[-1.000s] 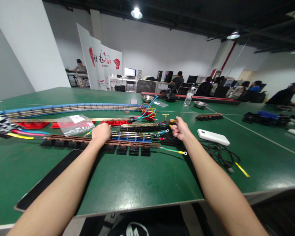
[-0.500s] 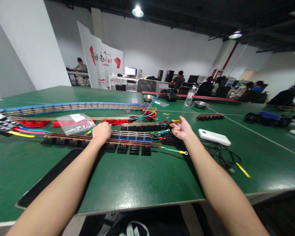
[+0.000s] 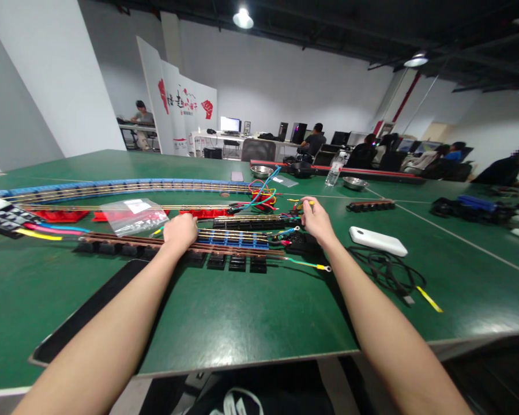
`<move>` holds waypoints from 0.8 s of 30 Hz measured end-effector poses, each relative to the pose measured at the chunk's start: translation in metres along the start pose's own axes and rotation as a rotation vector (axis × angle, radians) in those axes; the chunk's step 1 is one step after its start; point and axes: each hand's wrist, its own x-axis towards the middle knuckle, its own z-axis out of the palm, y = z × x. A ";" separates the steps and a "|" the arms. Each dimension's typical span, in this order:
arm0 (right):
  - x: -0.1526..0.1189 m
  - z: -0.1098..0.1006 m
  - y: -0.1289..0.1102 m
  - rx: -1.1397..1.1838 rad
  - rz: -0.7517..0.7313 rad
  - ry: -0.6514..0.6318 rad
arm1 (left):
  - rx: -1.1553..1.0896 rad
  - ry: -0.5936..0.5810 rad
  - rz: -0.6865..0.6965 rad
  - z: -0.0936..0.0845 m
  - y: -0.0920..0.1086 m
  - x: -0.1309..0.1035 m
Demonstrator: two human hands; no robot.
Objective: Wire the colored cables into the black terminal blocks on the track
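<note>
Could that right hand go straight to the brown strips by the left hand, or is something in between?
Something is in between: a black box-like thing and a ring-ended blue wire lie between the right hand and the brown strips by the left hand. Both look low, so it could probably pass over them.

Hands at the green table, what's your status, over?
Left hand curled over copper-coloured rails. Right hand pinching something yellow, near wire ends. Clear bag lying across red blocks, left of left hand.
</note>
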 end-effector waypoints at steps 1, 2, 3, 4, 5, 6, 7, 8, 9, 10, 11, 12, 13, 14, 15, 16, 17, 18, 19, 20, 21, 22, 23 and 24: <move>0.001 -0.002 0.002 -0.089 -0.076 0.005 | 0.000 0.000 -0.004 0.000 0.000 0.000; 0.001 -0.003 0.004 -0.126 -0.109 0.013 | -0.001 0.001 -0.006 0.000 0.000 0.000; 0.002 -0.006 0.005 -0.133 -0.113 0.025 | -0.002 0.004 -0.005 0.001 0.000 0.001; 0.002 -0.008 0.005 -0.124 -0.103 0.025 | -0.004 0.008 -0.003 0.001 0.000 0.001; 0.002 -0.010 0.003 -0.106 -0.090 0.026 | -0.006 0.013 0.001 0.001 0.000 0.001; 0.002 -0.012 0.001 -0.089 -0.078 0.029 | -0.007 0.017 0.005 0.001 0.000 0.000; 0.001 -0.014 -0.001 -0.080 -0.069 0.034 | -0.008 0.020 0.007 0.001 0.000 0.000; 0.000 -0.017 -0.005 -0.084 -0.062 0.039 | -0.008 0.021 0.008 0.001 0.000 0.000; -0.001 -0.019 -0.008 -0.098 -0.058 0.047 | -0.008 0.018 0.005 0.000 0.000 0.000; -0.002 -0.022 -0.012 -0.117 -0.058 0.062 | -0.007 0.014 0.000 0.000 0.001 -0.001; -0.002 -0.024 -0.015 -0.133 -0.065 0.083 | -0.007 0.009 -0.006 -0.001 0.001 -0.001; -0.003 -0.026 -0.017 -0.137 -0.077 0.110 | -0.007 0.006 -0.011 -0.001 0.001 -0.001; -0.003 -0.027 -0.019 -0.127 -0.092 0.137 | -0.007 0.005 -0.012 -0.001 0.001 -0.001; -0.004 -0.027 -0.019 -0.104 -0.109 0.160 | -0.006 0.005 -0.011 -0.001 0.001 -0.001; -0.005 -0.026 -0.019 -0.075 -0.127 0.173 | -0.005 0.007 -0.007 -0.001 0.001 -0.001; -0.005 -0.025 -0.019 -0.048 -0.143 0.172 | -0.003 0.008 -0.003 0.000 0.001 -0.001; -0.006 -0.022 -0.017 -0.027 -0.157 0.159 | 0.000 0.008 0.000 0.000 0.001 -0.001; -0.007 -0.019 -0.016 -0.013 -0.167 0.140 | 0.003 0.007 0.003 0.000 0.001 -0.001; -0.008 -0.015 -0.014 -0.005 -0.172 0.117 | 0.006 0.006 0.005 -0.001 0.001 -0.001; -0.009 -0.010 -0.012 0.002 -0.171 0.093 | 0.009 0.004 0.008 -0.001 0.001 -0.002; -0.009 -0.006 -0.011 0.009 -0.163 0.068 | 0.011 0.001 0.011 -0.002 0.001 -0.002; -0.010 -0.003 -0.009 0.019 -0.153 0.046 | 0.011 -0.002 0.013 -0.002 0.002 -0.002; -0.010 0.000 -0.008 0.030 -0.144 0.027 | 0.012 -0.006 0.013 -0.003 0.002 -0.003; -0.011 0.001 -0.007 0.040 -0.140 0.009 | 0.012 -0.007 0.013 -0.004 0.002 -0.003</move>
